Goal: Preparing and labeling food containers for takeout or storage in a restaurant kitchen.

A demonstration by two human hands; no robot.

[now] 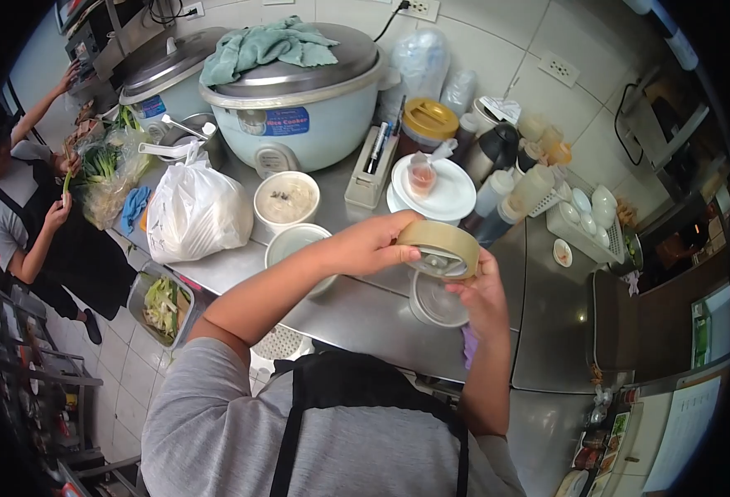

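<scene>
Both of my hands hold a large roll of tan packing tape (445,243) up over the steel counter. My left hand (386,245) grips the roll at its left side, thumb at the front edge. On the roll's lower right side are the fingers of my right hand (484,289). Beneath them stands a round lidded plastic tub (438,301), partly hidden. Another round tub (296,243) is partly covered by my left forearm, with an open-looking tub of pale food (287,199) behind it. A grey tape dispenser (365,180) holding markers stands behind my hands, beside stacked white lids (434,186) bearing a small bagged cup of orange sauce (422,176).
Two large rice cookers (290,124) stand at the back, near a knotted white plastic bag (197,208). Sauce bottles (514,199) and a white basket of bowls (582,223) are on the right. At far left, a person in a black apron (60,205) handles green vegetables.
</scene>
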